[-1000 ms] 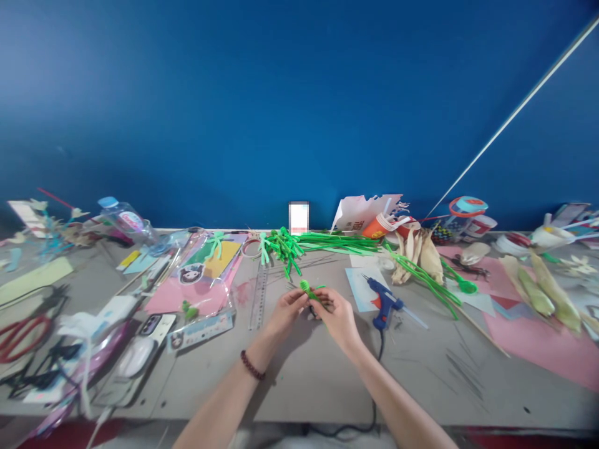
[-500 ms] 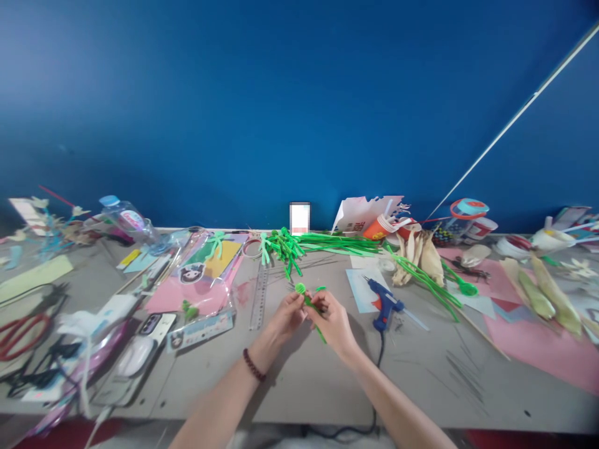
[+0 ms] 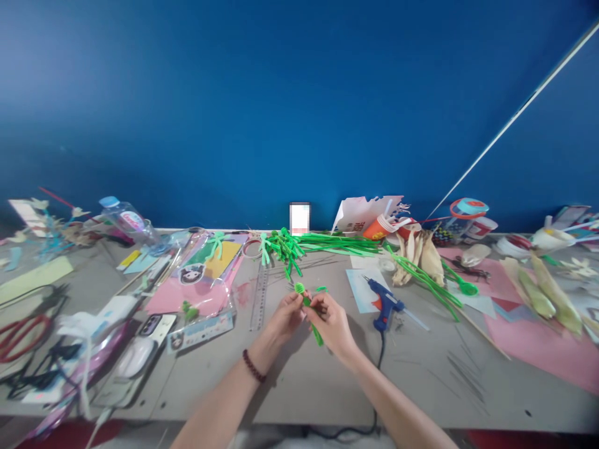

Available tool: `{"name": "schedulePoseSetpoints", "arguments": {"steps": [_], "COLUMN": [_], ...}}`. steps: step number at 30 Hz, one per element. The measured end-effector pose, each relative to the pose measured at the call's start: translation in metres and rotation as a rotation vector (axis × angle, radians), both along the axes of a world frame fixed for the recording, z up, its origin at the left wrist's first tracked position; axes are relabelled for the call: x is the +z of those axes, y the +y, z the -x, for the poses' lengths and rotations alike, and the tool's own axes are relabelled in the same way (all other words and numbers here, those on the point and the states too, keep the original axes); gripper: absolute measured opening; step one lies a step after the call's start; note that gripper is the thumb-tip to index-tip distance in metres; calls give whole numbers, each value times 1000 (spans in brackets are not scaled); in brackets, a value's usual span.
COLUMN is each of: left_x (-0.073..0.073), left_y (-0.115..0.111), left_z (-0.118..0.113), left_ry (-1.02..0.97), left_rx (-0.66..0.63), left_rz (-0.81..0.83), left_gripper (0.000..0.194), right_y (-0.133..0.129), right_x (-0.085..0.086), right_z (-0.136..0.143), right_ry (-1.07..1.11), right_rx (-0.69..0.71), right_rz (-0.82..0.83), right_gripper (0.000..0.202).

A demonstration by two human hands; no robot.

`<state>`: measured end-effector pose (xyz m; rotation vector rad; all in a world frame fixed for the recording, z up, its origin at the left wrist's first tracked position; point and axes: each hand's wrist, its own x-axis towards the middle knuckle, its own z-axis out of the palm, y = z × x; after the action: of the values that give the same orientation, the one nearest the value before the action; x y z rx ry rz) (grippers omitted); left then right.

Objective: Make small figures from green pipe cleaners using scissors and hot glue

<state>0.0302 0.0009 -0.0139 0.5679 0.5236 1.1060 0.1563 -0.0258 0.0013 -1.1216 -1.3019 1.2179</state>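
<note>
Between my two hands is a green pipe cleaner (image 3: 317,335), with a small round coil at its upper end and a tail hanging below. My left hand (image 3: 286,315) pinches it just under the coil. The fingers of my right hand (image 3: 331,319) are closed on the stem beside the left fingertips. Part of the stem is hidden by the fingers. A short green piece (image 3: 321,289) lies on the table just beyond my right fingers. Farther back is a pile of bent green pipe cleaners (image 3: 284,246), beside a bundle of straight ones (image 3: 337,242).
A blue glue gun (image 3: 386,305) lies to the right on pale paper, its cord running off the front edge. A clear ruler (image 3: 258,298) and a plastic bag of coloured sheets (image 3: 187,290) are on the left. Scissors (image 3: 23,337) and a phone (image 3: 160,327) lie farther left.
The lower tail of the pipe cleaner has shifted slightly left and points more downward. My right fingers have moved a little on the stem. The left hand stays almost in place.
</note>
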Motion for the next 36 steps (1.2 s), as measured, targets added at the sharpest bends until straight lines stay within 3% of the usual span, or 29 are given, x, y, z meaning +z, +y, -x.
{"name": "schedulePoseSetpoints", "arguments": {"steps": [11, 24, 36], "left_x": [0, 0, 2], "left_y": [-4, -2, -2], "left_z": [-4, -3, -1], "left_ry": [67, 44, 24], "left_rx": [-30, 72, 70], "left_rz": [14, 46, 52], "left_gripper": [35, 17, 14], "right_y": [2, 1, 2], "right_x": [-1, 2, 4], "right_z": [-1, -2, -3], "right_ry": [120, -138, -178], "right_rx": [-9, -3, -45], "right_rz": [-19, -64, -125], "right_gripper": [20, 19, 21]}}
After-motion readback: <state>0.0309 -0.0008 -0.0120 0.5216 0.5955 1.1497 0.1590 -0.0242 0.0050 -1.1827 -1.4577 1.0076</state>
